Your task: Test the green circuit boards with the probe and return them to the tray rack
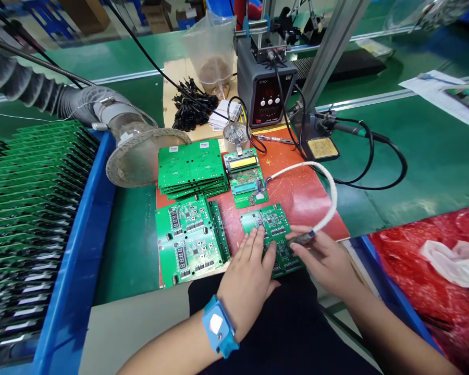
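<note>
Head view: The left hand (252, 260) is palm down, fingers extended and slightly spread over the near left part of a green circuit board (274, 220); it is closed on nothing. The board lies at one o'clock from this hand, flat on a red mat (297, 190), partly covered by the fingers. A blue wrist strap (220, 327) is worn on the left wrist.

The right hand (328, 260) grips a dark connector (301, 238) between thumb and fingers at the board's right edge; the board lies at ten o'clock from it. Whether the connector touches the board cannot be determined. A white-sleeved cable (333, 192) arcs from the connector to a display board (242, 179), which sits at twelve o'clock from the left hand. Populated boards (191, 239) lie at nine to ten o'clock from the left hand.
</note>
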{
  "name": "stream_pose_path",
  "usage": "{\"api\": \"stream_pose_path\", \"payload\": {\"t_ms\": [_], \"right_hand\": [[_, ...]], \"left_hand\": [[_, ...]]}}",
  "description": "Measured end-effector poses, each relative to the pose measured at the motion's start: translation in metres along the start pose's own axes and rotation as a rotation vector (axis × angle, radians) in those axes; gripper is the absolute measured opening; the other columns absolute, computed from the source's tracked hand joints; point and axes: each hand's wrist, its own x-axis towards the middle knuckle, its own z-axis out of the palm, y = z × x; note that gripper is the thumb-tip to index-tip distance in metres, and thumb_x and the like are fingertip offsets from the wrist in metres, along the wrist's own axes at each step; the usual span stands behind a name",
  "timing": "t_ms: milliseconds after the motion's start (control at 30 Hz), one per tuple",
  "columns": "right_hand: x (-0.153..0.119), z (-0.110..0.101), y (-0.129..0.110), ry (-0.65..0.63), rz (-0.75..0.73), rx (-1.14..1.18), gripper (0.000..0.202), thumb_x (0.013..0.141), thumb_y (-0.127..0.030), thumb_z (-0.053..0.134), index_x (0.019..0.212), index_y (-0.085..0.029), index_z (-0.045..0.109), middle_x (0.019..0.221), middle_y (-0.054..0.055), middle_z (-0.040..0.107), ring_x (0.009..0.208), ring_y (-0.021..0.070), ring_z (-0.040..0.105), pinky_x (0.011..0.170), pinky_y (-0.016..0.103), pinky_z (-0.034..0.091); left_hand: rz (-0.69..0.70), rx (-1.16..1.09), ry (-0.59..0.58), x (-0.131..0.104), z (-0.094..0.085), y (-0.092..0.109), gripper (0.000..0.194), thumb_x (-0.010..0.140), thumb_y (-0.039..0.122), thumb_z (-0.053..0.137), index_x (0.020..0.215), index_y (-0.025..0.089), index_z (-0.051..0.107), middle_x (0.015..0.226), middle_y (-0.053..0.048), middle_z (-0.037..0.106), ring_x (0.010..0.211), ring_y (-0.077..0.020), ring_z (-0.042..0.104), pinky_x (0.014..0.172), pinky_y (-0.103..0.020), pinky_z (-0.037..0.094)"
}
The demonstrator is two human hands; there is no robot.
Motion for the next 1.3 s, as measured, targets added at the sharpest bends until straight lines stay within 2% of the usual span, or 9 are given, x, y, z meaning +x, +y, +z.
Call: {"api": "stream_pose_path", "payload": {"t_ms": [100,300,567,800,1067,1300], "right_hand": [[-0.009,-0.001,0.003,-0.002,-0.063,-0.083,0.03,0.09,-0.023,0.058,0.12,-0.027,0.055,0.101,0.002,0.07,0.089,0.0157,0.068,0.081,0.03,0.055],[-0.011,0.0,0.003,0.008,-0.155,-0.175,0.032,0.09,-0.019,0.056,0.121,-0.025,0.053,0.101,0.003,0.069,0.092,0.015,0.067,0.085,0.029,0.054],[-0.007,-0.001,0.001,0.011,-0.249,-0.27,0.028,0.088,-0.017,0.058,0.115,-0.022,0.056,0.099,0.005,0.07,0.089,0.0152,0.068,0.079,0.027,0.056],[-0.002,0.002,0.0,0.054,-0.26,-0.299,0.02,0.085,-0.017,0.06,0.105,-0.021,0.06,0.091,0.004,0.072,0.078,0.0161,0.07,0.065,0.024,0.057],[-0.002,0.002,0.003,0.058,-0.185,-0.276,0.013,0.084,-0.018,0.061,0.096,-0.021,0.063,0.082,0.001,0.071,0.069,0.0141,0.069,0.061,0.023,0.056],[-0.004,-0.002,-0.001,0.013,-0.166,-0.273,0.018,0.086,-0.022,0.059,0.104,-0.022,0.061,0.092,0.005,0.073,0.081,0.0184,0.07,0.067,0.028,0.058]], "left_hand": [[-0.003,-0.002,-0.031,0.001,0.003,0.0,0.071,0.07,0.042,0.078,0.13,0.013,0.054,0.147,-0.022,0.04,0.13,-0.034,0.047,0.103,-0.043,0.048],[-0.009,-0.007,-0.071,0.001,0.002,0.0,0.07,0.071,0.041,0.077,0.131,0.015,0.054,0.148,-0.021,0.037,0.129,-0.0351,0.048,0.102,-0.044,0.048],[-0.002,-0.009,-0.071,0.003,-0.001,0.0,0.07,0.069,0.04,0.079,0.129,0.014,0.056,0.146,-0.022,0.041,0.126,-0.0349,0.051,0.1,-0.044,0.05],[0.015,-0.036,-0.059,0.007,-0.005,-0.003,0.07,0.065,0.04,0.082,0.125,0.013,0.058,0.142,-0.024,0.046,0.123,-0.0357,0.054,0.096,-0.046,0.052],[-0.021,-0.072,-0.092,0.01,-0.007,-0.003,0.065,0.066,0.038,0.081,0.122,0.015,0.059,0.14,-0.022,0.048,0.121,-0.0372,0.055,0.095,-0.049,0.052],[-0.01,-0.072,-0.103,0.013,-0.011,-0.004,0.066,0.064,0.042,0.081,0.121,0.018,0.058,0.136,-0.019,0.051,0.121,-0.0357,0.054,0.101,-0.049,0.048]]}}
